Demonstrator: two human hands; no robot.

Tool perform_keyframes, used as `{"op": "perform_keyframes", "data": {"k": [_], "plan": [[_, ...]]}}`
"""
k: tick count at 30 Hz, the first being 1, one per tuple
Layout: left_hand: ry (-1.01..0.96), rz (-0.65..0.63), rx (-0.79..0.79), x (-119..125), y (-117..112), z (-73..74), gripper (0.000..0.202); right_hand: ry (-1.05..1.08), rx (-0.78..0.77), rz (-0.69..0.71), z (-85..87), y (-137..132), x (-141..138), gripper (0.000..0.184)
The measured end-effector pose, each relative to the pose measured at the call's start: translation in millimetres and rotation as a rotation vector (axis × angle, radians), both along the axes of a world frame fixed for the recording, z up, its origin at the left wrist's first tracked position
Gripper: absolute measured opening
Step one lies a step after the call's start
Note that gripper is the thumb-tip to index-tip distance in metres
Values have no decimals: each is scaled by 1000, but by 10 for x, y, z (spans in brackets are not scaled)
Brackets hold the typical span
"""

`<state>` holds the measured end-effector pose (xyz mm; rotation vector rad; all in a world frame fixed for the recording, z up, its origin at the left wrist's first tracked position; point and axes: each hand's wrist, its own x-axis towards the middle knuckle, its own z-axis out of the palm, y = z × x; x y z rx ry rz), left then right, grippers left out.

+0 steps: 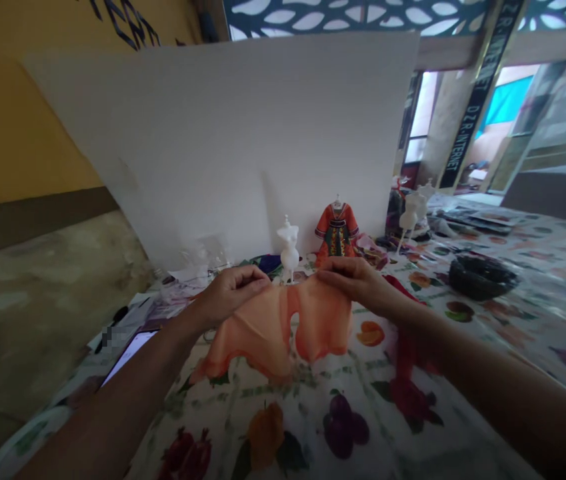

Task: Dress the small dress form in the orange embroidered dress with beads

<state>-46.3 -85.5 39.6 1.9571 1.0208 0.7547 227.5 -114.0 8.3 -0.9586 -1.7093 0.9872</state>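
A small sheer orange doll garment (257, 327) is stretched between my hands above the fruit-print tablecloth. My left hand (235, 288) pinches its upper left edge between thumb and fingers. At the upper right edge, my right hand (355, 280) grips the same cloth. A slit with darker orange edging runs up the middle from the lower hem. Just behind the cloth stands a white miniature mannequin (289, 247), bare. To its right, a second small mannequin wears a red-orange robe (337, 227) with a dark patterned front panel.
A white board (243, 147) stands upright at the back. On the right are a black bowl (483, 275) and more white mannequins (410, 212). A phone (130, 350) lies by my left forearm, near papers. Red fabric (405, 353) lies beneath my right forearm.
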Motion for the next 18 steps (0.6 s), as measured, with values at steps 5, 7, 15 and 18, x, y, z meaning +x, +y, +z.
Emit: {"op": "perform_keyframes", "data": {"k": [5,7,15,18], "plan": [[-89,46,35,44,208,-10,37,89,-158,39,129,173,9,37],[-109,55,43,59,286,-50,38,128,-243,81,104,262,28,38],[-173,55,-49,132,525,-106,38,-7,-103,106,55,668,108,29],[-203,72,-53,182,669,-143,39,31,-74,71,30,810,95,33]]}}
